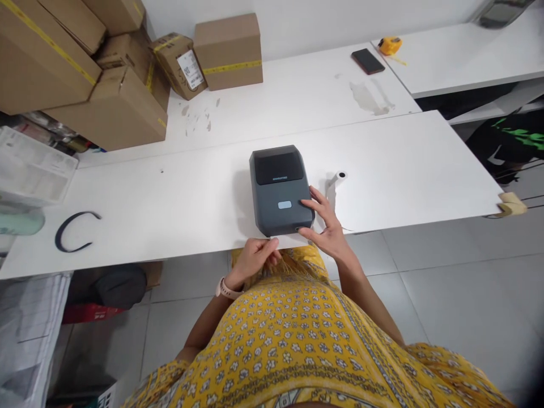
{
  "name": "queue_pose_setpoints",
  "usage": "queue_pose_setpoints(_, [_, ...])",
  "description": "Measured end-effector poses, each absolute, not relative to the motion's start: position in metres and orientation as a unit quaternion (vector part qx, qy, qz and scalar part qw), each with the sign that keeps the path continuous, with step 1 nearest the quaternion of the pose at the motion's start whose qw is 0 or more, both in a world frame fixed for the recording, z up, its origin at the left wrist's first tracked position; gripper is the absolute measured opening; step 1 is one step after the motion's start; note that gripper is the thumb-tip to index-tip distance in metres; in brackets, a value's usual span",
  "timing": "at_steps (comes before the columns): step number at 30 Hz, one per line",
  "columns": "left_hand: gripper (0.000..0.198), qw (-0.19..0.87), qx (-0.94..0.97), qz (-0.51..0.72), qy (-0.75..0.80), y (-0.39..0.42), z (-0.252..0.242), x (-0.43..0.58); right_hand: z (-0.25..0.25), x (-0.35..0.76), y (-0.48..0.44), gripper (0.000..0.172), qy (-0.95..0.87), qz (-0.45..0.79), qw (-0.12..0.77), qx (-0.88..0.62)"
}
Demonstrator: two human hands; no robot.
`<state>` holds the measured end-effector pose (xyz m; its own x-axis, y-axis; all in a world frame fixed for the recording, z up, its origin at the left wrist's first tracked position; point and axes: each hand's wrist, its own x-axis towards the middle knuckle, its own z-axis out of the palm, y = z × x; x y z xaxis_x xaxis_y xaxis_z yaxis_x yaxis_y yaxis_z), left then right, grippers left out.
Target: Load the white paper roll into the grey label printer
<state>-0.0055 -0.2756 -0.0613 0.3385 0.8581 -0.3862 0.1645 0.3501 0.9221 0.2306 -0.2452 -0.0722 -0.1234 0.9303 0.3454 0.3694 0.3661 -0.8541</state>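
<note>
A dark grey label printer [278, 190] sits near the front edge of the white table [178, 209]. My right hand [325, 226] rests against the printer's front right corner, fingers spread, one fingertip on its top. My left hand [254, 259] is at the table edge just below the printer's front, fingers pinched on a white label [275, 240] that sticks out of the printer's slot. A small white roll core [339, 177] stands just right of the printer.
Several cardboard boxes [106, 85] are stacked at the back left. A black phone [368, 60] and a yellow tape measure [390, 45] lie at the back right. A clear plastic tray [29, 167] sits at the left edge. A black "C" [72, 231] marks the table.
</note>
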Motion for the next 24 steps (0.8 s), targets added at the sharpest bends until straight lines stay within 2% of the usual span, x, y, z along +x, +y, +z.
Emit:
queue_pose_setpoints(3, [0.063, 0.598, 0.516, 0.308, 0.531, -0.269, -0.058, -0.020, -0.057, 0.221, -0.237, 0.034, -0.691, 0.245, 0.463, -0.498])
queue_pose_setpoints(4, [0.063, 0.587, 0.523, 0.311, 0.534, -0.268, -0.058, -0.022, -0.053, 0.217, -0.232, 0.031, -0.704, 0.223, 0.457, -0.496])
queue_pose_setpoints(7, [0.062, 0.571, 0.552, 0.282, 0.538, -0.271, -0.061, -0.021, -0.048, 0.208, -0.218, 0.042, -0.750, 0.191, 0.446, -0.451])
queue_pose_setpoints(11, [0.059, 0.603, 0.545, 0.261, 0.520, -0.279, -0.065, -0.013, -0.056, 0.206, -0.209, 0.052, -0.755, 0.192, 0.465, -0.420])
queue_pose_setpoints(18, [0.060, 0.594, 0.558, 0.253, 0.521, -0.273, -0.057, -0.008, -0.053, 0.220, -0.209, 0.040, -0.805, 0.154, 0.383, -0.427])
queue_pose_setpoints(21, [0.061, 0.580, 0.555, 0.287, 0.523, -0.276, -0.057, -0.008, -0.054, 0.227, -0.217, 0.048, -0.803, 0.189, 0.368, -0.428])
queue_pose_setpoints(24, [0.062, 0.495, 0.523, 0.403, 0.564, -0.282, -0.060, -0.009, -0.068, 0.231, -0.228, 0.063, -0.731, 0.249, 0.443, -0.456])
